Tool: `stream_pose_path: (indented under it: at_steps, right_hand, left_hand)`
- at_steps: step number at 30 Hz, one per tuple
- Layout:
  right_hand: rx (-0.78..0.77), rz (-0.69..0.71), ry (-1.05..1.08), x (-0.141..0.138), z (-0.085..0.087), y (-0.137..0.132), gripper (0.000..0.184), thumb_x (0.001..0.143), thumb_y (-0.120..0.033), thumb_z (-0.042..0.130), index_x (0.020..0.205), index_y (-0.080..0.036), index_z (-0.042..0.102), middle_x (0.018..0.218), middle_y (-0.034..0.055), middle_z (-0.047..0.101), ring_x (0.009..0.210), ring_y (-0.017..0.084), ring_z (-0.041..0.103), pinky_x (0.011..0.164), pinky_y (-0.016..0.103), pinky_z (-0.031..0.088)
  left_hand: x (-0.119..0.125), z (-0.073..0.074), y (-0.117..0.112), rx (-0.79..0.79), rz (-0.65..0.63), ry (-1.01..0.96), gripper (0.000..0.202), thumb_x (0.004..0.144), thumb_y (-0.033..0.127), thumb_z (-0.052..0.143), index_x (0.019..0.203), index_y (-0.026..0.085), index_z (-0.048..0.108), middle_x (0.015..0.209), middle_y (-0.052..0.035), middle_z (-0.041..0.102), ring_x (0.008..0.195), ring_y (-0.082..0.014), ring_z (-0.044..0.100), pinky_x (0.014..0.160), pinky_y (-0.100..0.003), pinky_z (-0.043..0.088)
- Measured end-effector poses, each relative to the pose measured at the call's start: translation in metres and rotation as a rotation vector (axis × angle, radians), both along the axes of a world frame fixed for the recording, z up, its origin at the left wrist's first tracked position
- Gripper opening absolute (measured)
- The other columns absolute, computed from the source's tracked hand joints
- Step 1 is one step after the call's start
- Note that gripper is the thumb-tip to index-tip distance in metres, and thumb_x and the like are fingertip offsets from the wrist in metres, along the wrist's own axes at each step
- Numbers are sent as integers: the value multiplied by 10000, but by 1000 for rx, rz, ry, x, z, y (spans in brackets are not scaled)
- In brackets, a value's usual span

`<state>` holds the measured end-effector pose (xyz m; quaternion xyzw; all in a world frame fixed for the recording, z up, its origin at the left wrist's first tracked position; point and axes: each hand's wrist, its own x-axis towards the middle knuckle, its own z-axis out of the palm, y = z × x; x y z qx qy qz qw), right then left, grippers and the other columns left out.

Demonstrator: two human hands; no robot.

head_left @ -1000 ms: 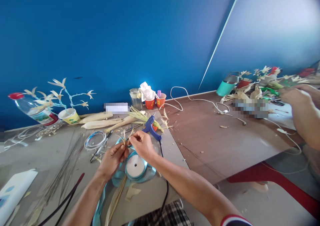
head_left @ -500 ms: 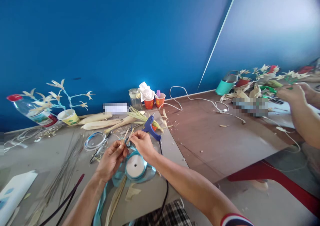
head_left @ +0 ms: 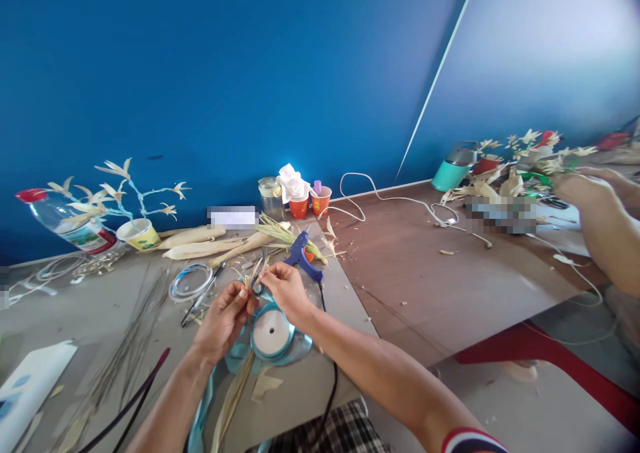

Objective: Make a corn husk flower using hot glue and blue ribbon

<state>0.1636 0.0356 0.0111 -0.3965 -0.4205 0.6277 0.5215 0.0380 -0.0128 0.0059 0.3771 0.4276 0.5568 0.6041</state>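
Observation:
My left hand (head_left: 225,318) pinches the base of a small bundle of dried corn-husk strips (head_left: 256,271), fingers closed round it. My right hand (head_left: 285,289) is closed too, pinching the same bundle from the right, just above a light blue ribbon spool (head_left: 271,333). Loose ribbon trails from the spool toward my lap. A blue glue gun (head_left: 301,254) lies just beyond my right hand.
Corn husks (head_left: 200,243), a wire coil (head_left: 190,281), thin wire stems (head_left: 125,346), a plastic bottle (head_left: 65,223), a yellow cup (head_left: 137,233) and orange cups (head_left: 310,204) lie about the grey board. Another person's hands (head_left: 590,199) work at the right by husk flowers (head_left: 525,153).
My hands have stayed together on the husk bundle, shifting it only slightly. The other person's hand at the right has moved a little.

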Motion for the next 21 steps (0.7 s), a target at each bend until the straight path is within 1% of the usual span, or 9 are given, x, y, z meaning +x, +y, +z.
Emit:
stream_pose_path:
  at_steps: [4, 11, 21]
  right_hand:
    - [-19, 10, 30, -1, 0, 1, 157, 612, -260, 601, 539, -166, 499, 488, -67, 435, 483, 68, 329, 492, 221, 266]
    - [-70, 34, 70, -1, 1, 0, 111, 604, -227, 589, 547, -164, 519, 477, -68, 442, 473, 66, 341, 489, 223, 259]
    - [-73, 41, 85, -1, 0, 0, 137, 602, -238, 585, 527, -170, 492, 472, -68, 426, 473, 68, 344, 491, 225, 263]
  left_hand:
    - [1, 0, 0, 10, -7, 40, 236, 758, 319, 664, 710, 180, 479, 532, 44, 521, 502, -75, 419, 489, -184, 296]
    - [1, -1, 0, -13, -7, 86, 263, 745, 359, 669, 685, 172, 494, 542, 29, 538, 527, -82, 456, 488, -187, 297]
    - [1, 1, -1, -13, -17, 84, 256, 757, 357, 660, 674, 167, 511, 582, 13, 562, 550, -87, 482, 481, -194, 308]
